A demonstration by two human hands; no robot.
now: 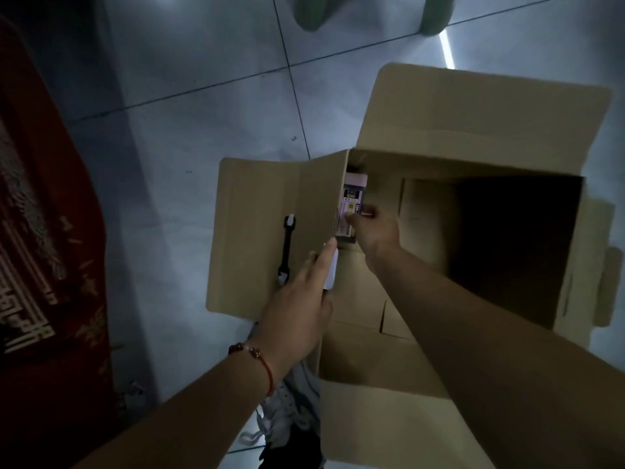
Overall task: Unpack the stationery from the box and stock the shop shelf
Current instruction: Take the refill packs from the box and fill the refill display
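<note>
Item: one open brown cardboard box (490,170) on a grey tiled floor (203,79), four flaps folded out. The left flap (257,231) lies flat and carries one black plastic carry handle with white ends (286,248). The right half of the interior is dark and open; bare cardboard shows along the near wall.

Contents seen: one pink-and-black packet of stationery with a yellow label (351,204), standing upright against the box's left wall near the far left corner. Whether more packets sit behind it, I cannot tell.

My right hand (372,228) is inside the box, fingers curled onto the packet's near edge, pinching it.

My left hand (297,306) rests with straight fingers on the left wall's top edge, over a white tag or strip (332,272) there. One red cord bracelet with beads (257,358) is on that wrist.

Surroundings: one dark red patterned cloth (44,231) along the floor's left edge; two pale green rounded shapes (311,11) at the far edge; one white shoe (287,411) beside the box's near left corner.
</note>
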